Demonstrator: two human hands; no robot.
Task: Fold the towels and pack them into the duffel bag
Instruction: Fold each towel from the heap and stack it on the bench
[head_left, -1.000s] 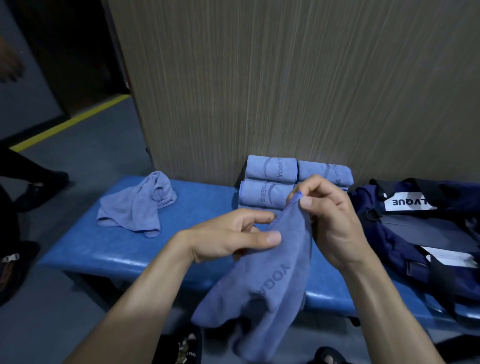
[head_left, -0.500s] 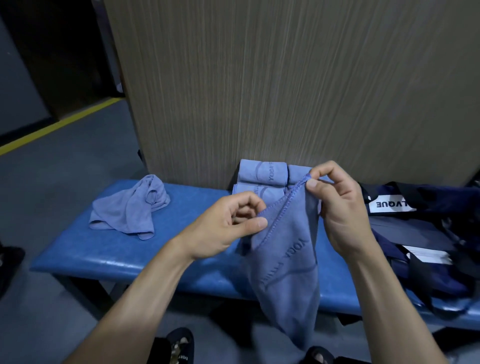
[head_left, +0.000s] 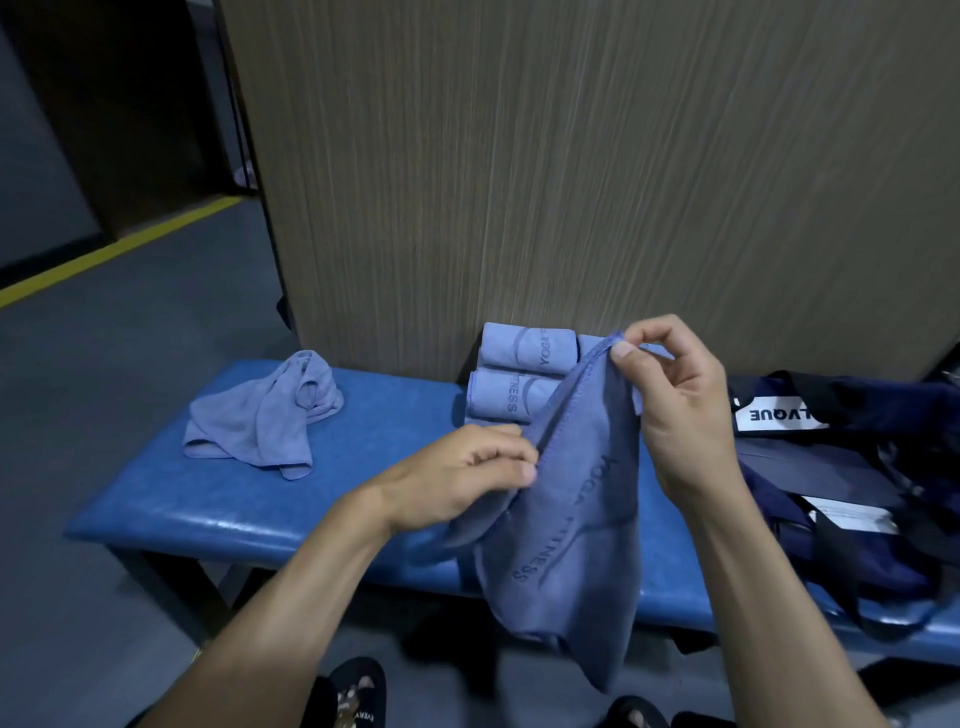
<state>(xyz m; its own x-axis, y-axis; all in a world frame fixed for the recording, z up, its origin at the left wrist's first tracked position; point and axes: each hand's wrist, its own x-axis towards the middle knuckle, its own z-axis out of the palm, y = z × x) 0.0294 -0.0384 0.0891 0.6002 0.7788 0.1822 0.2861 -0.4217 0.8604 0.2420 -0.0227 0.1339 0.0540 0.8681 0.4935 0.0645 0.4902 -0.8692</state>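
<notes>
Blue counter (head_left: 171, 499) before wood panel: both hands, left (head_left: 457, 478) and right (head_left: 675, 410), pinch hanging towel's (head_left: 576, 551) hem, above counter's front edge; loose pinch could drop it floorward, away from duffel bag (head_left: 852, 467).

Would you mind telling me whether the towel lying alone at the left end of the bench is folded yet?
Not folded. The loose towel lies crumpled in a heap on the bench, unlike the neat folded towels by the wall.

A single head-worn wide-angle camera looks forward and down from close above the left hand (head_left: 462, 480) and right hand (head_left: 675, 410), facing the blue tabletop (head_left: 218, 499) and wood-grain wall (head_left: 571, 182) beyond.
</notes>
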